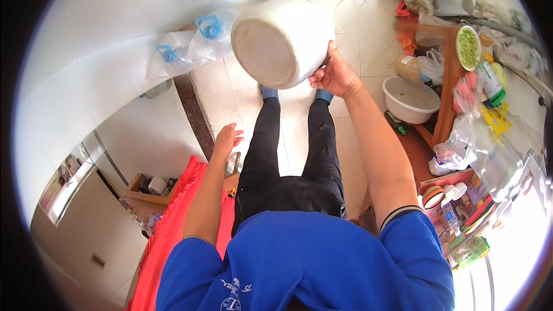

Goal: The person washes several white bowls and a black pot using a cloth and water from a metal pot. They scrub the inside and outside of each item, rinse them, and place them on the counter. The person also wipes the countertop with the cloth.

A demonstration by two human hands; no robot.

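Note:
A large whitish basin [298,30] is tipped on its side in front of me, its worn round underside turned toward the left. My right hand [335,71] grips it by the right edge, thumb on the outer wall and fingers curled beneath. The basin's inside is hidden from me. My left hand [229,138] hangs free at my left side, fingers somewhat apart and nothing in them. It is nearest to a dark stone door-frame edge [194,112] and a red ruffled cloth [173,224].
Two clear plastic jugs with blue handles [211,30] stand by the left wall. At right, an orange-brown wooden cabinet [445,86] holds a white tub [410,99] and a netted melon [407,67]. A bowl of chopped greens [468,47] and plastic bags crowd its top.

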